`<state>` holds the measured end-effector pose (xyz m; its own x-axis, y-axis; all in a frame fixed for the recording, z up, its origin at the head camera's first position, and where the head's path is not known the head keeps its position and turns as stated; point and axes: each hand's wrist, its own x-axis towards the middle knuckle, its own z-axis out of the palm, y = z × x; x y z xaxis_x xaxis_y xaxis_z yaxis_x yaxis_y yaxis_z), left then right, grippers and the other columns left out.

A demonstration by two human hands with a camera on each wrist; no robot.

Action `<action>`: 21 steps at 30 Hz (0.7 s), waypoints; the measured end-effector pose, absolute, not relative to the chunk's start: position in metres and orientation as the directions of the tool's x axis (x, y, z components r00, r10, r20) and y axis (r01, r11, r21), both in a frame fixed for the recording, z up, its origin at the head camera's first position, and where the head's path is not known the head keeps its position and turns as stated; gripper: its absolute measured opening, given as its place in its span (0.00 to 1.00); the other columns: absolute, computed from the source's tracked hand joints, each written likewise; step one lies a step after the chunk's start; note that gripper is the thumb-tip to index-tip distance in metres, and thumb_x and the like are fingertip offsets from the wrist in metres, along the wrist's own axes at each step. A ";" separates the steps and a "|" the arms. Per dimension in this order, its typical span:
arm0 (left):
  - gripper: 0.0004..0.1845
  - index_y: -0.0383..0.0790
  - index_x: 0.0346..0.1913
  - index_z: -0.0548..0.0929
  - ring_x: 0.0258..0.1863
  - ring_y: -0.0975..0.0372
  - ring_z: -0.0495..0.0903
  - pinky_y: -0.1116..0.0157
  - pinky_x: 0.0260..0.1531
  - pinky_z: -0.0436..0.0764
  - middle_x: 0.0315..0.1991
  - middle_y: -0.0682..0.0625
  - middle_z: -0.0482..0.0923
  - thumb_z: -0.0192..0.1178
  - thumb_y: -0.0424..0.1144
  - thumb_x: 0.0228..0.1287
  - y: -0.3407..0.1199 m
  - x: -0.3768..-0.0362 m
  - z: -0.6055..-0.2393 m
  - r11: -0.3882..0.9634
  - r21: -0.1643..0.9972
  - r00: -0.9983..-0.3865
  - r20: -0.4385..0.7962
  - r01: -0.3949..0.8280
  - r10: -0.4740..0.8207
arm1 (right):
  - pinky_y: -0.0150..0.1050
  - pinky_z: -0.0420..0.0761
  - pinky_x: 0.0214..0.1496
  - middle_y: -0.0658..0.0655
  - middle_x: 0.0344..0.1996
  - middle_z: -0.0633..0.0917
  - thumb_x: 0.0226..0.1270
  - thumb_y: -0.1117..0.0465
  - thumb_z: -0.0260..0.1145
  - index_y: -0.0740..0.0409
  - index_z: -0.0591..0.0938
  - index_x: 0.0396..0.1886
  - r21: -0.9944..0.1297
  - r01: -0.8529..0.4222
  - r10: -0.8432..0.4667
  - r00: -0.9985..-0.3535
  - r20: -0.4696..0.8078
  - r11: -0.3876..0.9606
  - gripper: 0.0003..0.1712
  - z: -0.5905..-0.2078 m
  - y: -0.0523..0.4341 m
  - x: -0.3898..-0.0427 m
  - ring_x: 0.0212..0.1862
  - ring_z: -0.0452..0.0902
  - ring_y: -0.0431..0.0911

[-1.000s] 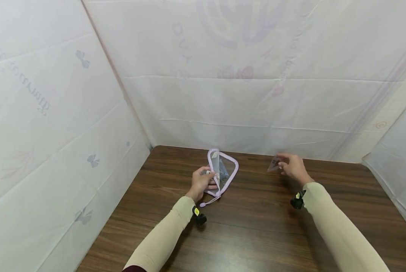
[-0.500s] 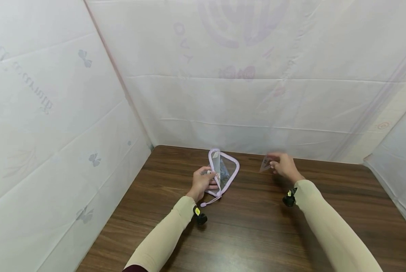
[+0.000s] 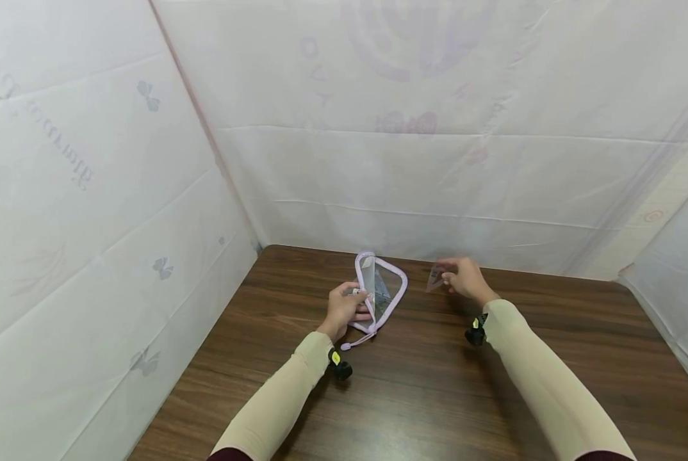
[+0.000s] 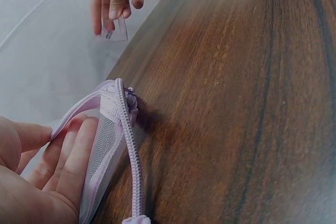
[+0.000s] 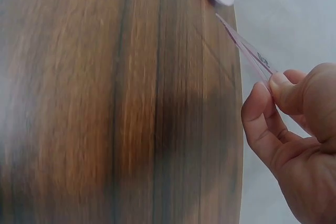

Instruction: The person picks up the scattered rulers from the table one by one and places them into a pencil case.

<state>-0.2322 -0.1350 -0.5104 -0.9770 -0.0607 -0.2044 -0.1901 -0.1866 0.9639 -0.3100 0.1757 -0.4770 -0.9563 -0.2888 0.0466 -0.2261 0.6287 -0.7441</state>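
Observation:
My left hand (image 3: 344, 310) pinches the edge of a clear mesh zipper pouch (image 3: 404, 291) with lilac trim, thumb on one side and fingers on the other. The pouch mouth gapes, and a bluish see-through piece (image 3: 381, 293) shows inside. A lilac zipper-pull cord (image 4: 134, 166) hangs from the pouch's near corner. To the right of the pouch, my right hand (image 3: 466, 280) pinches a small transparent triangular set square (image 5: 251, 55) between thumb and fingers. Dark printed marks show on the set square, and its pointed corner faces the pouch.
A dark wood-grain table (image 3: 430, 397) lies under both hands. White printed sheeting (image 3: 436, 179) rises right behind the table's far edge and along both sides. Each wrist carries a small black camera (image 3: 341, 368).
My right hand has moved left with the set square, closer to the pouch. The left hand keeps its hold on the pouch in nearly the same spot.

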 end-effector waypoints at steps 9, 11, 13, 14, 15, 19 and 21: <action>0.13 0.30 0.56 0.78 0.25 0.57 0.88 0.55 0.30 0.92 0.35 0.39 0.88 0.62 0.26 0.71 -0.131 -0.231 -0.511 -0.194 0.963 -0.978 -0.203 -0.189 -0.052 | 0.39 0.89 0.31 0.69 0.57 0.82 0.75 0.73 0.60 0.65 0.78 0.67 -0.756 -0.210 -0.310 -0.951 0.010 0.620 0.22 -0.483 0.160 -0.316 0.31 0.81 0.47; 0.14 0.30 0.57 0.78 0.25 0.56 0.88 0.54 0.30 0.92 0.36 0.38 0.88 0.62 0.27 0.71 -0.131 -0.231 -0.511 -0.188 0.964 -0.978 -0.201 -0.187 -0.054 | 0.38 0.89 0.31 0.68 0.56 0.82 0.75 0.73 0.60 0.64 0.79 0.66 -0.755 -0.209 -0.310 -0.951 0.008 0.621 0.22 -0.483 0.155 -0.317 0.31 0.82 0.47; 0.14 0.29 0.57 0.78 0.26 0.56 0.88 0.54 0.31 0.92 0.36 0.37 0.88 0.62 0.27 0.71 -0.131 -0.232 -0.511 -0.180 0.967 -0.980 -0.194 -0.181 -0.052 | 0.37 0.89 0.31 0.67 0.54 0.83 0.75 0.73 0.60 0.64 0.80 0.66 -0.748 -0.217 -0.316 -0.949 0.011 0.627 0.22 -0.482 0.151 -0.318 0.32 0.82 0.47; 0.15 0.29 0.58 0.77 0.26 0.56 0.88 0.54 0.31 0.92 0.37 0.37 0.88 0.62 0.28 0.71 -0.130 -0.232 -0.511 -0.180 0.967 -0.980 -0.191 -0.179 -0.050 | 0.37 0.88 0.30 0.67 0.54 0.83 0.74 0.73 0.61 0.64 0.80 0.65 -0.748 -0.220 -0.318 -0.948 0.013 0.626 0.21 -0.482 0.149 -0.319 0.32 0.82 0.47; 0.15 0.28 0.58 0.77 0.26 0.56 0.88 0.53 0.32 0.92 0.37 0.37 0.88 0.62 0.28 0.71 -0.130 -0.232 -0.511 -0.180 0.967 -0.981 -0.190 -0.179 -0.048 | 0.37 0.88 0.30 0.67 0.53 0.83 0.74 0.73 0.61 0.64 0.80 0.65 -0.744 -0.223 -0.320 -0.947 0.014 0.630 0.21 -0.482 0.148 -0.319 0.32 0.82 0.47; 0.15 0.28 0.58 0.77 0.25 0.56 0.88 0.54 0.31 0.92 0.37 0.37 0.88 0.62 0.28 0.71 -0.128 -0.232 -0.513 -0.183 0.966 -0.980 -0.195 -0.185 -0.042 | 0.36 0.88 0.29 0.67 0.55 0.84 0.74 0.74 0.61 0.64 0.81 0.64 -0.735 -0.237 -0.329 -0.944 0.020 0.636 0.21 -0.484 0.141 -0.319 0.31 0.82 0.47; 0.15 0.29 0.57 0.77 0.25 0.57 0.88 0.55 0.30 0.92 0.36 0.37 0.88 0.62 0.28 0.71 -0.127 -0.232 -0.513 -0.186 0.964 -0.978 -0.203 -0.192 -0.042 | 0.35 0.88 0.29 0.66 0.55 0.85 0.74 0.74 0.61 0.63 0.81 0.64 -0.731 -0.244 -0.337 -0.941 0.021 0.638 0.21 -0.484 0.136 -0.319 0.30 0.82 0.47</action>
